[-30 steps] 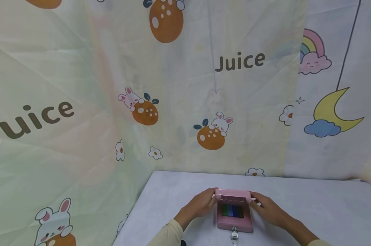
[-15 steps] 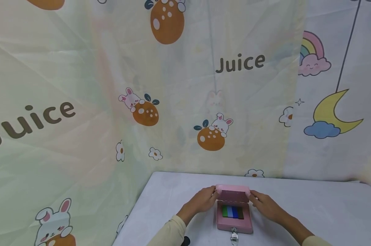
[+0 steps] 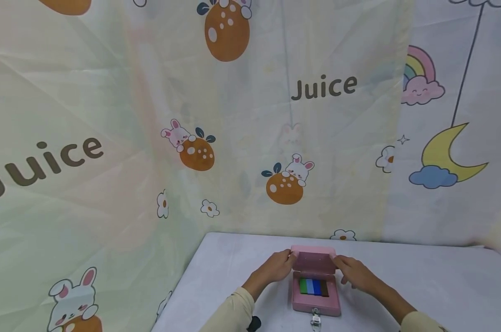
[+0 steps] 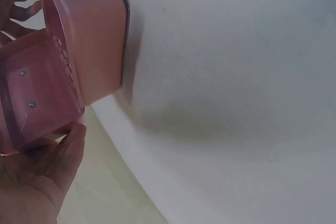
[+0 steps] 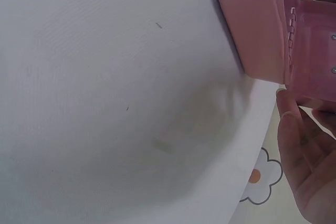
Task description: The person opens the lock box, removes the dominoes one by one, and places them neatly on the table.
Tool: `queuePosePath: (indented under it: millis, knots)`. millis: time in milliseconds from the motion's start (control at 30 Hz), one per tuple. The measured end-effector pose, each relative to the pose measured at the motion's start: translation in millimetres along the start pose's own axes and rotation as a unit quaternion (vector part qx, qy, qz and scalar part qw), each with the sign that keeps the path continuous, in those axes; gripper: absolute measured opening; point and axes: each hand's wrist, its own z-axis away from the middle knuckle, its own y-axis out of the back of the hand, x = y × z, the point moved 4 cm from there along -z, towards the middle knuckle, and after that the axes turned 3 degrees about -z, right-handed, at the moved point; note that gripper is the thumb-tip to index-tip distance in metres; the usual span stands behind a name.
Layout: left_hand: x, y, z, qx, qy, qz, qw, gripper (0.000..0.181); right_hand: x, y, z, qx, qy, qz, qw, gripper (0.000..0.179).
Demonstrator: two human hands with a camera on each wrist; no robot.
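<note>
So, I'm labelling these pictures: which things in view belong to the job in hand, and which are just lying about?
In the job:
Box, open
Lid, held up
Clasp
Coloured strips, in the box

Just about:
Black thing, partly hidden, unclear
Table
Curtain

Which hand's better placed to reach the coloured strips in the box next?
Probably the right hand: in the head view its lower fingers hang free of the lid, beside the pink box. The left hand grips the lid's left edge and could likely steady it alone.
</note>
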Motion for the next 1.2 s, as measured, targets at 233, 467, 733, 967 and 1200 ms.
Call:
queuePosePath:
  millis: [233, 467, 733, 967, 1200]
  knots:
    - [1.5, -0.1, 0.5, 0.014, 0.0, 0.032, 0.9994, 0.063, -0.3, -1.9, -2.7, -0.007, -0.018, -0.017, 0.9997, 0.069]
    - [2.5, 0.0, 1.4, 0.024, -0.006, 0.033, 0.9991, 0.063, -4.0, -2.4, -3.0, -0.014, -0.025, -0.018, 0.9994, 0.074]
    - [3.4, -2.8, 2.6, 0.028, 0.004, 0.053, 0.9982, 0.066, 0.0, -3.7, -2.8, -0.005, -0.024, -0.022, 0.9995, 0.067]
    - [1.3, -5.2, 5.9, 0.051, -0.001, 0.056, 0.9971, 0.07, 3.3, 0.6, 0.8, 0.016, -0.016, 0.012, 0.9997, 0.073]
    - [-5.5, -11.1, 16.8, 0.033, 0.013, 0.065, 0.9973, 0.072, 3.6, 8.1, 7.2, 0.048, -0.002, 0.062, 0.9969, 0.071]
